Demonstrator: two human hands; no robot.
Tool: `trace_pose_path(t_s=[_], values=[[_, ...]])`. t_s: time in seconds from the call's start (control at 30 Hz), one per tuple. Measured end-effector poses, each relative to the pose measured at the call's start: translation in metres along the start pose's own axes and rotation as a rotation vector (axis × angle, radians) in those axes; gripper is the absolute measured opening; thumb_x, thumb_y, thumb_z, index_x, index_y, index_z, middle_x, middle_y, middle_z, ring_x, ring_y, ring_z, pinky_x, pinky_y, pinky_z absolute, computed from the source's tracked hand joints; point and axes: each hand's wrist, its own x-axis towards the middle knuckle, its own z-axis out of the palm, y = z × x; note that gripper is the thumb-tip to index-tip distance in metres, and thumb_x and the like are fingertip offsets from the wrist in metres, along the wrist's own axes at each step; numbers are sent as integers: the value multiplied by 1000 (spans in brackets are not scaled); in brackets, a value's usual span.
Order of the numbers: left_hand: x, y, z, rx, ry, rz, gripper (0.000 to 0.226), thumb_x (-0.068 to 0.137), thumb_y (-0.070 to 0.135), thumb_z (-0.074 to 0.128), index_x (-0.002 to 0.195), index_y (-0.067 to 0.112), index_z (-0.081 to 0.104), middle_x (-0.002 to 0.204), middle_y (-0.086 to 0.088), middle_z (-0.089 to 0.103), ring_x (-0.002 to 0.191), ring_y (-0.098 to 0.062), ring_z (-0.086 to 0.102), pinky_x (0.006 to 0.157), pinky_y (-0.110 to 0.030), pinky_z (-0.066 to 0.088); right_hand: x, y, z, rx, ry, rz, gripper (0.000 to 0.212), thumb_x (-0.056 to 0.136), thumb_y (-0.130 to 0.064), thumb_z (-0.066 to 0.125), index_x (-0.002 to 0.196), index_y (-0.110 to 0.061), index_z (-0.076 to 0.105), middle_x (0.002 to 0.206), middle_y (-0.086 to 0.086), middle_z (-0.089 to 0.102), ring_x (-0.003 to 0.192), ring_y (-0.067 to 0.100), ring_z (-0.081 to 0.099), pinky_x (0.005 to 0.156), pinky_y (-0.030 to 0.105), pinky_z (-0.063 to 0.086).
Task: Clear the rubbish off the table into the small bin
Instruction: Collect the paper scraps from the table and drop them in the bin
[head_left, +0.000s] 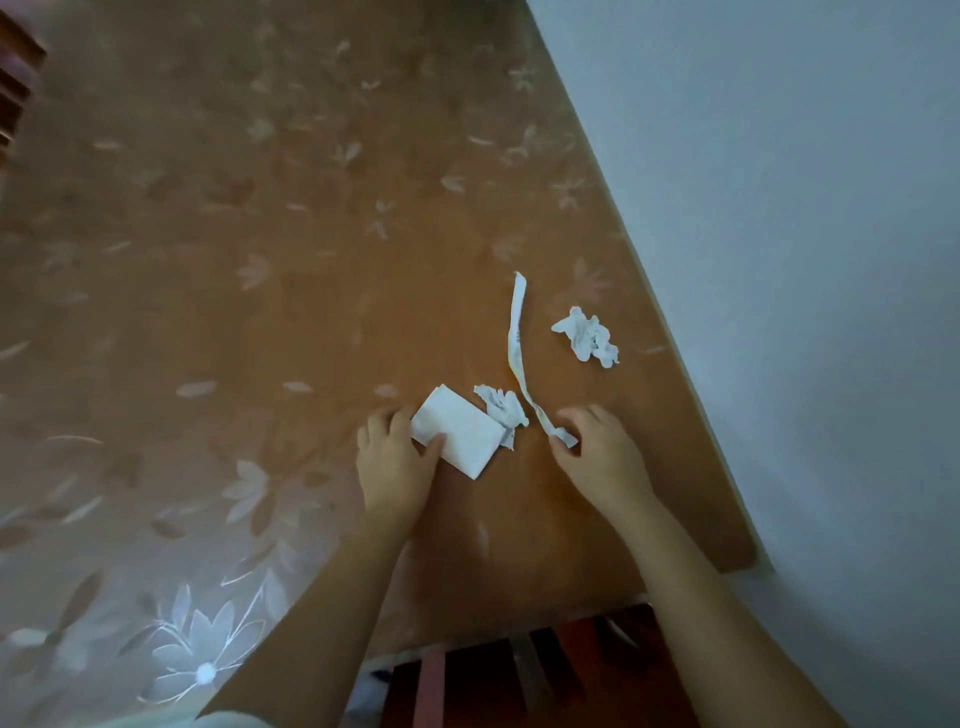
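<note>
Four bits of white paper rubbish lie on the table (260, 234), all gathered towards its right edge and nearer the near right corner than the far one. The table wears a brown cloth printed with pale flowers.

A folded tissue (462, 441) sits closest to the near edge. The left hand (397, 462) holds it, thumb pressed on top and fingers curled round its left end. A small torn scrap (501, 410) lies against the tissue's right end, touching it.

Just to the right runs a long thin paper strip (516, 338), stretching from near the hands away towards the far edge with a slight curve. The right hand (597, 452) has its fingers curled, and thumb and forefinger pinch the strip's near end while the rest of it lies flat on the cloth.

A crumpled paper ball (587, 338) rests apart from the others, between the strip and the right edge, with neither hand on it.

A pale wall (831, 260) runs along the table's right edge. Below the near edge show the reddish-brown slats of a chair (431, 686), dim and partly hidden by the forearms.
</note>
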Motion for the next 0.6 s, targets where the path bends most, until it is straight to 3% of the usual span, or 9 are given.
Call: trace_pose_path(t_s=[0.2,0.37,0.47,0.6], values=[[6,7,7,-43,-47,-21,42,80,20,66,118,8,54,118,-14,48,108,-31,42,85,-38,39,4,5,21,34,12,-14,22,86,-18,57,107,-13,60,103,5,56,93,18,50,69,25,44],[-4,4,10,-68,-43,-2,22,86,15,58,106,6,57,109,-13,52,98,-30,49,73,-35,40,2,7,31,81,11,-13,16,83,-9,57,98,-13,62,96,4,56,86,18,50,64,25,41],[-14,0,12,-94,-36,17,10,86,7,52,95,5,57,94,-8,53,85,-27,51,64,-31,35,1,7,32,153,3,27,12,83,-7,57,93,-12,63,94,2,56,84,16,51,61,18,38],[-29,-1,5,-281,-33,-105,8,84,6,53,83,13,55,81,-1,56,75,-19,51,59,-24,34,-3,7,27,245,19,72,10,84,-5,57,87,-12,63,90,0,56,78,12,52,56,10,33]])
